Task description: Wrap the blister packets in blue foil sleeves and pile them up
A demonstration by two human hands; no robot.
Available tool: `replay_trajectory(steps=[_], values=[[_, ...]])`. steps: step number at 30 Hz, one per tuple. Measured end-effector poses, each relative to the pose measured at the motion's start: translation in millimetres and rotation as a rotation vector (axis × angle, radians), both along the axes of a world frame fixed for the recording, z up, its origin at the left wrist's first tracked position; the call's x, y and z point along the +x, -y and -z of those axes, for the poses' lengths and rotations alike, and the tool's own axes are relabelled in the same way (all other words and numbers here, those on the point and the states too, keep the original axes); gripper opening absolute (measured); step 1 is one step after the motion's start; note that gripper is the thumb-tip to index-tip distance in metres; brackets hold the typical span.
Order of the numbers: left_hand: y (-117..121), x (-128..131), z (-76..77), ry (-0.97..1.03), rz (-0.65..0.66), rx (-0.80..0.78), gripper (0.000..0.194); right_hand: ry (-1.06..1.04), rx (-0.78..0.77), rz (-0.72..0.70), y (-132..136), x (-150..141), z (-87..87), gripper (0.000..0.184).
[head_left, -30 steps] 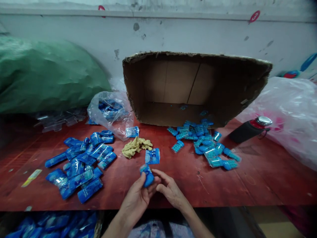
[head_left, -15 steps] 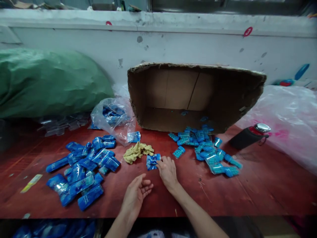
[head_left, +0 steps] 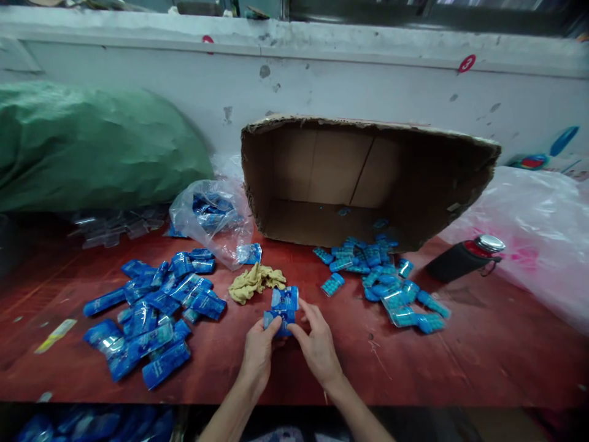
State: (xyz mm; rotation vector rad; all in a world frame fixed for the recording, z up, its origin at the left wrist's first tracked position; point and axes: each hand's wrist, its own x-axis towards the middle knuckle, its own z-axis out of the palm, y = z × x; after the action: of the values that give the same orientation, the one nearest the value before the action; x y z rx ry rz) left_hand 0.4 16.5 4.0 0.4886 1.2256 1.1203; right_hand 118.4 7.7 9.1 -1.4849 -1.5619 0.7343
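A small blue printed packet (head_left: 281, 320) is held above the table between my two hands. My left hand (head_left: 258, 351) pinches its left side, thumb on top and fingers underneath. My right hand (head_left: 318, 345) has its thumb at the packet's lower right corner, with the index finger stretched forward along the right side; its other fingers are partly hidden. Just beyond lies another flat blue printed packet (head_left: 285, 297) on the table. A crumpled yellowish cloth or glove (head_left: 255, 282) touches or nearly touches that one.
Filled blue packets (head_left: 156, 307) are heaped at left, and clear-wrapped turquoise pieces (head_left: 391, 285) at right. A cardboard box (head_left: 322, 224) lies on its side behind. Around are a plastic bag (head_left: 221, 233), a black bottle (head_left: 460, 261), a green sack (head_left: 101, 147) and pinkish plastic (head_left: 529, 233).
My right hand has drawn a blue packet toward me, uncovering another one beneath. My left hand, open before, has moved up and in and now grips the packet's left side.
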Motion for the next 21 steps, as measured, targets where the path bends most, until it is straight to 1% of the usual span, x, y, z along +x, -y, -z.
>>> replay_trajectory(steps=[1, 3, 4, 6, 9, 13, 16, 19, 21], values=[[0.8, -0.8, 1.0, -0.013, 0.012, 0.011, 0.027, -0.157, -0.091, -0.015, -2.3, 0.3, 2.9, 0.035], [2.2, -2.4, 3.4, -0.046, 0.023, 0.033, 0.028, -0.394, -0.253, -0.067, -7.2, 0.1, 9.0, 0.02], [2.7, -2.8, 4.9, -0.058, 0.019, 0.043, 0.028, -0.459, -0.301, -0.089, -8.9, -0.6, 11.7, 0.015], [2.7, -2.8, 7.7, -0.07, 0.009, 0.055, 0.027, -0.503, -0.334, -0.092, -10.1, -3.3, 15.0, 0.018], [0.9, 0.0, 9.5, -0.056, 0.005, 0.044, 0.026, -0.486, -0.311, -0.039, -7.4, -9.2, 14.7, 0.02], [-1.5, 4.2, 5.5, -0.013, -0.007, 0.012, 0.025, -0.384, -0.244, 0.028, -4.4, -14.5, 9.7, 0.023], [-1.3, 2.6, 0.1, 0.074, 0.059, -0.019, 0.026, -0.328, -0.22, 0.041, -3.8, -12.9, 6.4, 0.024], [0.1, -2.2, -3.6, 0.131, 0.159, -0.062, 0.026, -0.241, -0.216, -0.002, -4.1, -4.7, 1.2, 0.033], [1.0, -4.8, -4.4, 0.108, 0.154, -0.082, 0.025, -0.121, -0.18, -0.061, -8.2, 6.2, -4.5, 0.038]])
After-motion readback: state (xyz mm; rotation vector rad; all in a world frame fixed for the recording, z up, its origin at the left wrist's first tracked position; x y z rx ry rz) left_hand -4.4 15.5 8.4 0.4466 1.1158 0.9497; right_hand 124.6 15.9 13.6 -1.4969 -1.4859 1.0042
